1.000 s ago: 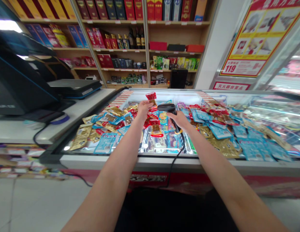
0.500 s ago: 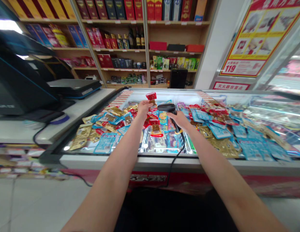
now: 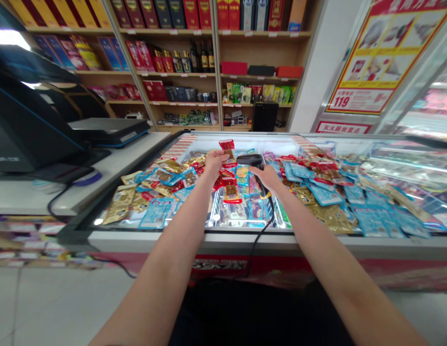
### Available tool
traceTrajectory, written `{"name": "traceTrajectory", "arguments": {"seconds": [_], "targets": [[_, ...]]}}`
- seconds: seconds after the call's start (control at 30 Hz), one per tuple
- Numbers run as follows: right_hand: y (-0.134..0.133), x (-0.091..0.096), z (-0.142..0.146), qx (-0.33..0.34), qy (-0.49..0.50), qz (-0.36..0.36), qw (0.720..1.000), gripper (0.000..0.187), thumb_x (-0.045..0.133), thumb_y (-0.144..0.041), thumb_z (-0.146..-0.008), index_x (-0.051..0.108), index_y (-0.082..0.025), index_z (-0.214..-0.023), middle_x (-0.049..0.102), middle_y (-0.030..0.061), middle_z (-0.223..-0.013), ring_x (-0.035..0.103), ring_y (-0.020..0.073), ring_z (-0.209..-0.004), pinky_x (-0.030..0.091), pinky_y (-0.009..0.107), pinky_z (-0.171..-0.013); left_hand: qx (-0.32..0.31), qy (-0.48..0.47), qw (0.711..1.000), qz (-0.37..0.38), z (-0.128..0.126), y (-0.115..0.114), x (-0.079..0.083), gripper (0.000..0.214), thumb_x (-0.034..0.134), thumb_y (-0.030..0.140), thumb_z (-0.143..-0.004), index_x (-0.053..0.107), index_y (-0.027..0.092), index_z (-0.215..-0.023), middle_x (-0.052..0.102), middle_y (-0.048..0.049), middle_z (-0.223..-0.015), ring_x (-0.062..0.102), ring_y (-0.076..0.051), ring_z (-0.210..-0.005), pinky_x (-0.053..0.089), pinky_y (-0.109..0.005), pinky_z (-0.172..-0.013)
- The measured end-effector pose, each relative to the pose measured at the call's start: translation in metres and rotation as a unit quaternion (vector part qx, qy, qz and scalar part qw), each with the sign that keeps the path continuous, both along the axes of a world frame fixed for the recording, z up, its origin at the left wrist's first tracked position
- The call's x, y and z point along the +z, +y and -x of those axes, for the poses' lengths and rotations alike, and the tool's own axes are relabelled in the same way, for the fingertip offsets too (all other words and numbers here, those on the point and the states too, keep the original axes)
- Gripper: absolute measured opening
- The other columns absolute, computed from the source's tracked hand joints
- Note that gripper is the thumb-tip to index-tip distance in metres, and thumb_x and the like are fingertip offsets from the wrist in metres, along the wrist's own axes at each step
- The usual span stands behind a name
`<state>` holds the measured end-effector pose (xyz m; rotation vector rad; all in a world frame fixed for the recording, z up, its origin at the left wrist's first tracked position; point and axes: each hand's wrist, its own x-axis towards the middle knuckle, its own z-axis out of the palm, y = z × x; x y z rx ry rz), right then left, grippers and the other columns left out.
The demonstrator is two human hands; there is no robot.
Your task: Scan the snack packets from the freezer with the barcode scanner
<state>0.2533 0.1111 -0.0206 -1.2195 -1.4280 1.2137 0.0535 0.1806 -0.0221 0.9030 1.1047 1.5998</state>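
My left hand [image 3: 215, 162] is closed on a red and brown snack packet [image 3: 227, 147], holding it upright above the freezer. In my right hand [image 3: 265, 176] is a black handheld barcode scanner [image 3: 249, 160], gripped by its handle. The scanner's head points left, close to the packet but apart from it. Its black cable [image 3: 261, 235] hangs over the freezer's front edge. Below my hands, another red packet [image 3: 230, 189] lies over a white wire basket [image 3: 213, 211] with packages inside. Gold, blue and red packets [image 3: 155, 213] are heaped at left, with more blue and gold packets [image 3: 326, 194] at right.
A counter [image 3: 111, 168] at left carries a flat weighing scale [image 3: 110, 130] and a dark screen terminal [image 3: 25, 125]. Behind the chest freezer [image 3: 144, 238], shelves [image 3: 261, 34] hold boxes and bottles. A red and yellow poster [image 3: 385, 57] hangs at right.
The view has shifted very slightly. My left hand still holds the packet and my right hand still holds the scanner, both almost where they were.
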Motion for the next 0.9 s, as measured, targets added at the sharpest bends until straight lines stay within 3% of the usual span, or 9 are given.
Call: {"name": "traceTrajectory", "arguments": {"seconds": [0.27,0.5,0.77,0.9], "targets": [[-0.004,-0.001,-0.018,-0.062,0.025,0.012,0.998,0.038,0.075,-0.033,-0.088,0.051,-0.022,-0.060,0.054,-0.0002,-0.044,0.046,0.0113,-0.032,0.038,0.023,-0.033,-0.049,0.072,0.996,0.035,-0.032,-0.021,-0.001,0.047,0.093,0.009,-0.057,0.058,0.018,-0.088,0.062,0.0067,-0.064,0.055,-0.006,-0.051,0.038,-0.018,-0.053],[-0.024,0.006,-0.049,-0.146,0.092,-0.026,0.985,0.031,0.070,-0.031,-0.088,0.053,-0.022,-0.064,0.053,-0.0023,-0.044,0.045,0.0115,-0.032,0.039,0.023,-0.032,-0.090,0.065,0.993,0.034,-0.082,-0.021,-0.006,0.046,0.093,0.008,-0.061,0.061,0.018,-0.094,0.066,0.0049,-0.070,0.064,-0.009,-0.061,0.049,-0.022,-0.064],[-0.041,0.014,-0.103,-0.218,0.120,-0.044,0.967,0.034,0.077,-0.038,-0.083,0.051,-0.023,-0.067,0.055,-0.0025,-0.046,0.047,0.0118,-0.033,0.041,0.023,-0.032,-0.139,0.053,0.989,0.013,-0.151,-0.029,0.009,0.052,0.097,0.011,-0.061,0.062,0.017,-0.099,0.066,0.0046,-0.072,0.064,-0.010,-0.063,0.051,-0.024,-0.071],[-0.047,0.015,-0.123,-0.261,0.125,-0.055,0.956,0.031,0.076,-0.037,-0.084,0.052,-0.023,-0.071,0.055,-0.0034,-0.047,0.047,0.0116,-0.034,0.040,0.022,-0.031,-0.165,0.113,0.980,-0.026,-0.184,-0.024,0.013,0.057,0.092,0.008,-0.066,0.065,0.016,-0.115,0.074,-0.0022,-0.089,0.073,-0.017,-0.084,0.056,-0.031,-0.085]]}}
